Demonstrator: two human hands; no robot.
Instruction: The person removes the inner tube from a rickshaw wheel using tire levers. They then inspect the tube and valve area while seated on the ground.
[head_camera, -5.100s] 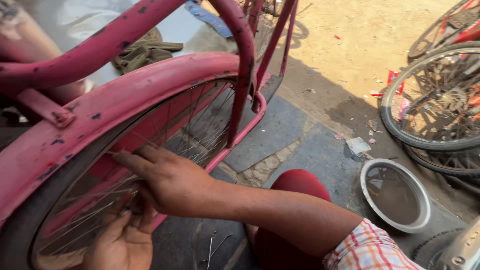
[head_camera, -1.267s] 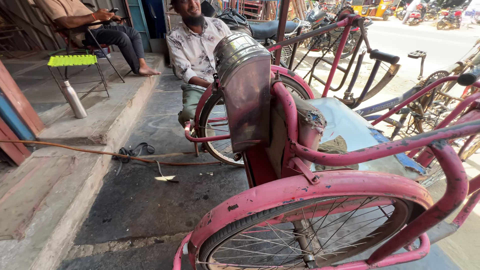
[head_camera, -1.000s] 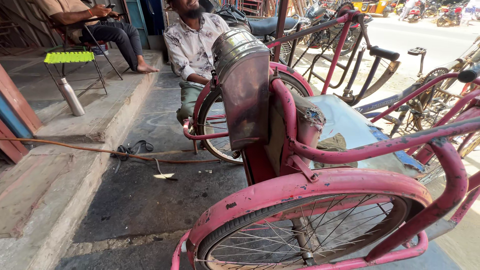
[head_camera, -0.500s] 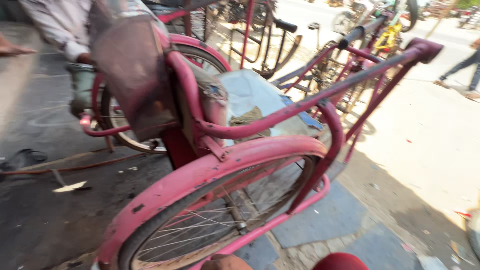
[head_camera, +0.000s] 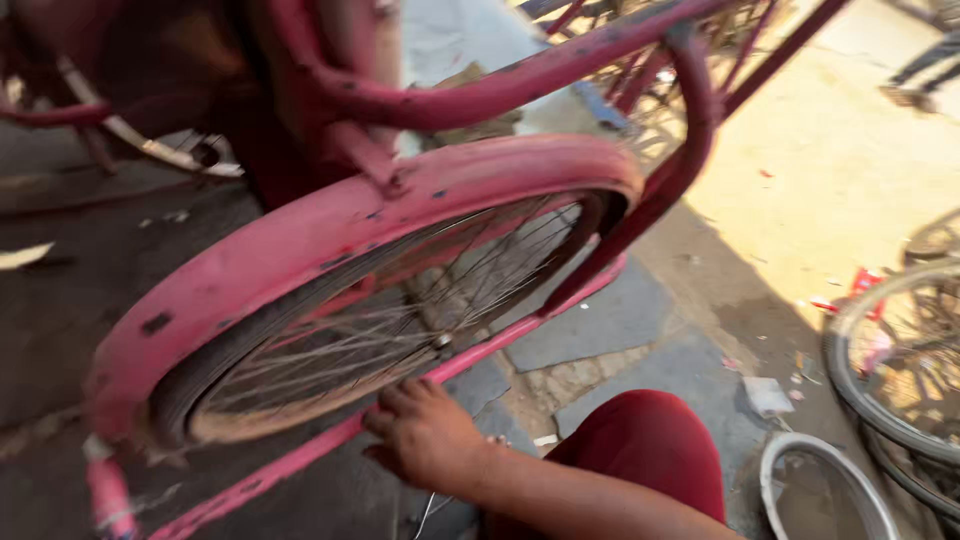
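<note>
A pink tricycle's spoked rear wheel (head_camera: 400, 320) sits under a wide, chipped pink mudguard (head_camera: 330, 230). My right hand (head_camera: 420, 440) reaches in from the lower right. Its fingers curl on the pink lower frame bar (head_camera: 520, 335) just below the wheel's hub. A thin loose wire (head_camera: 428, 512) hangs under the hand. My knee in red trousers (head_camera: 650, 450) is beside the forearm. My left hand is out of sight.
A round metal rim (head_camera: 800, 470) lies on the stone paving at the lower right. Another bicycle wheel (head_camera: 850, 360) stands at the right edge. Scraps of litter dot the sandy ground (head_camera: 800, 180). A person's legs (head_camera: 920, 70) pass at the far top right.
The view has swung down from the street and a seated person to the near rear wheel. My right hand has come into view on the lower frame bar.
</note>
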